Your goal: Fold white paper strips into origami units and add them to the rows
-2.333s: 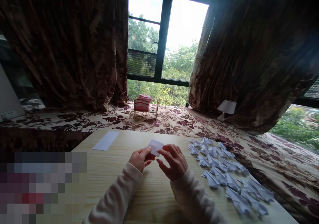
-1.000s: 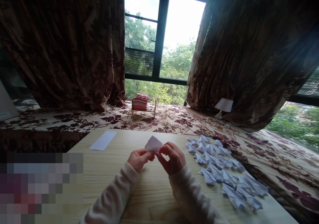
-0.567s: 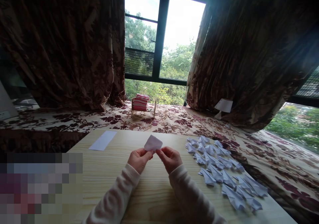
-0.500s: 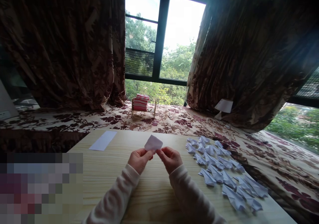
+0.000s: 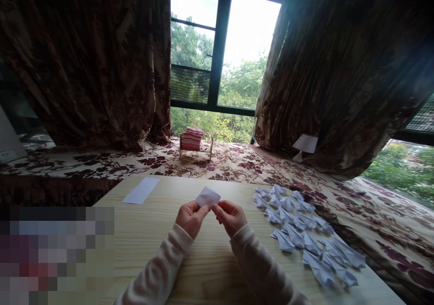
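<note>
Between both hands, above the wooden table, is a small white folded paper. My left hand pinches its lower left side, thumb on the near face. My right hand is closed at the paper's lower right corner, fingertips touching it. The fingers behind the sheet are hidden. To the right lie several folded paper planes, some overlapping. A flat white paper strip rests at the table's far left.
Beyond the table a ledge with a floral cloth carries a small rack of stacked pink-striped cloths and a small white lamp. Dark patterned curtains flank the window. The lower left corner is blurred out.
The folded paper has tipped slightly and sits a little lower in the hands. My right fingers have shifted a little at its corner. The table's other papers are unmoved.
</note>
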The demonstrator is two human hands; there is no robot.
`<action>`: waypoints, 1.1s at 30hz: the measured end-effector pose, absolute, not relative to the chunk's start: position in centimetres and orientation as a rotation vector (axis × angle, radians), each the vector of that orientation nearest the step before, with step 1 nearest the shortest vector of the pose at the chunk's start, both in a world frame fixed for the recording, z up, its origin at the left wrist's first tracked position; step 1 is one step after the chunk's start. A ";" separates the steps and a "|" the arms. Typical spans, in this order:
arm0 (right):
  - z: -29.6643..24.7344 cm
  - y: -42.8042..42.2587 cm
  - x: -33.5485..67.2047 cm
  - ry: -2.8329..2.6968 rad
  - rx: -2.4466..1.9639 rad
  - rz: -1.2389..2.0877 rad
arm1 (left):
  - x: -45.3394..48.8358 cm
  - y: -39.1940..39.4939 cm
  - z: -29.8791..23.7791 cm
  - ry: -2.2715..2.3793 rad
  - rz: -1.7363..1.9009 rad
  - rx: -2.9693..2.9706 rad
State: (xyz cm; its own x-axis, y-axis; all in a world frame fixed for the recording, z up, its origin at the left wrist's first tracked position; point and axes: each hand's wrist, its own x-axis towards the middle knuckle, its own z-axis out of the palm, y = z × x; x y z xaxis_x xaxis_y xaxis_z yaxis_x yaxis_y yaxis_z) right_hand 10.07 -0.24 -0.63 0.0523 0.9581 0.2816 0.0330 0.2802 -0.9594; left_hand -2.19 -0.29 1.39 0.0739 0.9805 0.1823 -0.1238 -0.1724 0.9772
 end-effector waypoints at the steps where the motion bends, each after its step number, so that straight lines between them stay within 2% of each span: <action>1: -0.6 -0.3 9.9 -1.306 -1.037 0.924 | -2.2 -0.2 1.2 0.998 1.328 1.307; 7: -0.5 -0.6 9.8 -1.461 -1.007 0.768 | -2.1 0.2 0.4 1.053 1.359 1.360; 14: -0.3 -0.9 9.5 -1.571 -1.033 0.737 | -1.8 -0.2 0.4 1.045 1.357 1.314; 25: -0.7 0.1 11.5 -1.460 -1.086 0.951 | -3.0 1.4 0.4 1.112 1.474 1.183; 33: -0.6 -0.3 11.4 -1.499 -1.092 1.043 | -2.6 1.2 0.8 0.937 1.505 0.987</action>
State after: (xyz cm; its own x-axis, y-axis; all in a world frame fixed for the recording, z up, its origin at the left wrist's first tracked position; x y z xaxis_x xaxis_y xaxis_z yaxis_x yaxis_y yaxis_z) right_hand 11.44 -0.28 -0.59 -0.1261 0.9687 0.2137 0.1365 0.2303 -0.9635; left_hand -2.56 1.18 0.76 -0.1008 0.9892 0.1065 -0.3410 -0.1349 0.9303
